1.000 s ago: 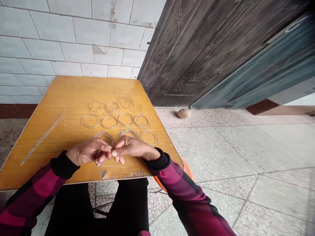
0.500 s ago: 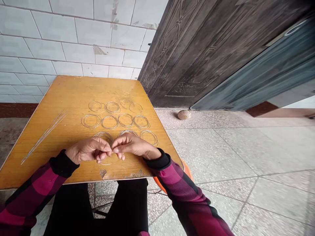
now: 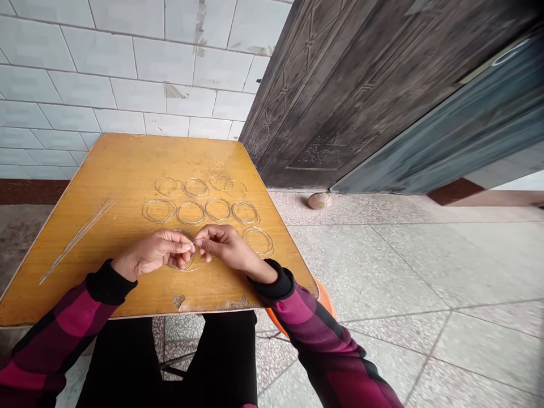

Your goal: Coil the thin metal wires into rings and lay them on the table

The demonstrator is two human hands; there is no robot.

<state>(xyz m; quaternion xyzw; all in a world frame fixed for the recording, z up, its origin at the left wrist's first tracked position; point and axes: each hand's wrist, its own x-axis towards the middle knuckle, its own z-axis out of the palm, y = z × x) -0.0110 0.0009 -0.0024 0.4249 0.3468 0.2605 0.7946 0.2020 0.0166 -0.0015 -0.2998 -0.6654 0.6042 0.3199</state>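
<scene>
Both hands meet above the near middle of the wooden table (image 3: 127, 164). My left hand (image 3: 155, 254) and my right hand (image 3: 223, 245) each pinch the same thin wire ring (image 3: 190, 262) between thumb and fingers, their fingertips almost touching. The ring hangs just under the fingertips, close to the table top. Several finished wire rings (image 3: 199, 204) lie in rows beyond my hands, and one more ring pile (image 3: 258, 240) sits just right of my right hand. A bundle of straight wires (image 3: 79, 235) lies at the table's left side.
A white tiled wall stands behind the table. A dark carved door (image 3: 340, 96) is to the right. A small round object (image 3: 319, 200) lies on the stone floor by the door. Something orange (image 3: 323, 297) shows under the table's right corner.
Both hands have moved slightly away from me, toward the rows of rings, still pinching the wire ring. They now cover the two near piles.
</scene>
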